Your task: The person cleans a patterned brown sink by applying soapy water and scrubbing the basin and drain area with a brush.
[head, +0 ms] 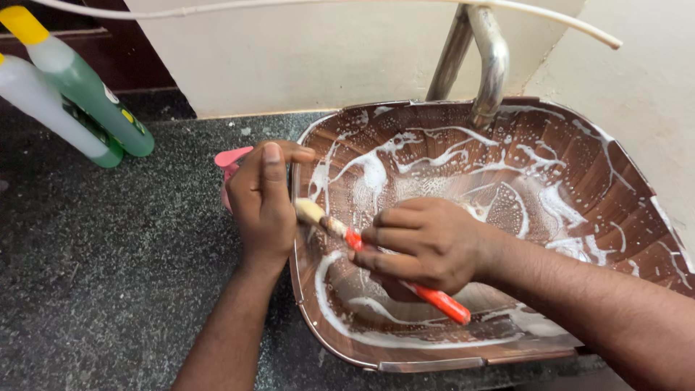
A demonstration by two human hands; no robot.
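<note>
My right hand (423, 242) grips a brush with an orange handle (441, 300). Its pale, soapy bristle head (310, 211) presses against the left inner wall of a brown wood-patterned basin (615, 181) streaked with white foam. My left hand (264, 195) rests on the basin's left rim, fingers curled over the edge. A pink object (230, 159) lies on the counter just behind my left hand, mostly hidden by it.
A steel tap (489, 61) curves over the basin's back edge. Two green bottles (79, 94), one with a yellow cap, lean at the upper left on the dark speckled counter (108, 275). A white wall stands behind, with a thin white pipe (565, 22) across the top.
</note>
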